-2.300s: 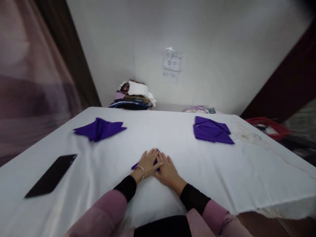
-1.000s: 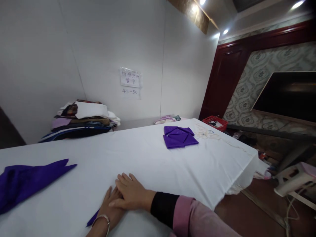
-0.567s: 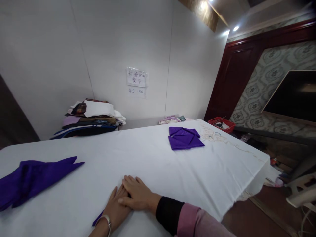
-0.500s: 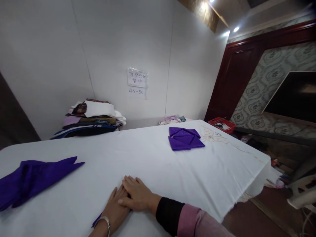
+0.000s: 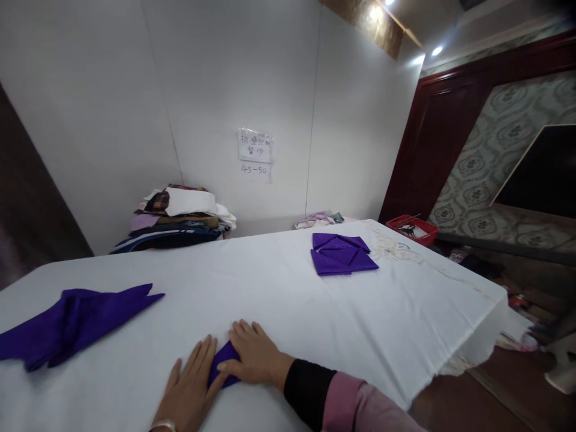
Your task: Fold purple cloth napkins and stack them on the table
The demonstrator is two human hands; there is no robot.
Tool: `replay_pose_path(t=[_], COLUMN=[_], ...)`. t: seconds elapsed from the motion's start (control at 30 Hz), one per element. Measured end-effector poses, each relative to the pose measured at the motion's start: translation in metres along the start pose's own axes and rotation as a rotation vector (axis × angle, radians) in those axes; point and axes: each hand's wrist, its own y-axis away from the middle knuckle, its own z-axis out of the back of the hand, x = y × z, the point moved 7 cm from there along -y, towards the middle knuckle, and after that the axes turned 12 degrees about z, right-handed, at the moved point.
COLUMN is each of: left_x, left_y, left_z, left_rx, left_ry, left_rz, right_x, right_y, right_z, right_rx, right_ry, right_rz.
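Note:
A folded purple cloth napkin (image 5: 224, 362) lies on the white tablecloth at the front middle, largely covered by my hands. My left hand (image 5: 191, 381), a silver bangle at its wrist, rests flat along the napkin's left side with its fingers stretched out. Pressing on the right side is my right hand (image 5: 255, 354), fingers extended and its thumb across the purple fabric. The two thumbs nearly meet over the napkin. How the covered part is folded cannot be seen.
Left on the table lies a loosely folded purple cloth (image 5: 81, 324). Farther back sits a flat folded purple napkin (image 5: 344, 255). Stacked clothes (image 5: 180, 219) stand behind the table by the wall, and a red basket (image 5: 413, 230) is beyond the right far corner.
My left hand has slid left, out from under my right hand, uncovering the purple napkin between them. My right hand stays nearly in place. The view has shifted slightly.

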Motion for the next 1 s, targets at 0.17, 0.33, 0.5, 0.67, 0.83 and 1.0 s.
replay_pose_path(t=[0.17,0.33,0.5,0.67,0.83,1.0], left_x=[0.030,0.052,0.014,-0.044,-0.036,-0.016], left_y=[0.013,0.021,0.009,0.003,-0.004,-0.006], left_z=[-0.004,-0.003,0.017,0.008,-0.005,-0.022], left_rx=[-0.022,-0.029,-0.137,-0.075,-0.073,-0.070], left_ry=[-0.019,-0.039,0.008,0.097,0.159,0.082], left_rz=[0.036,-0.018,0.011,-0.181,-0.141,-0.178], right_x=[-0.001,0.000,0.001,-0.001,-0.001,0.005], right_y=[0.001,0.000,-0.001,-0.001,-0.001,-0.001], right_z=[-0.002,-0.001,-0.001,-0.009,-0.007,0.002], right_rx=[-0.019,-0.030,-0.058,-0.011,-0.012,-0.048], right_ry=[0.040,0.087,0.214,0.323,0.365,0.360], right_rz=[0.027,0.035,0.052,0.115,0.105,0.085])
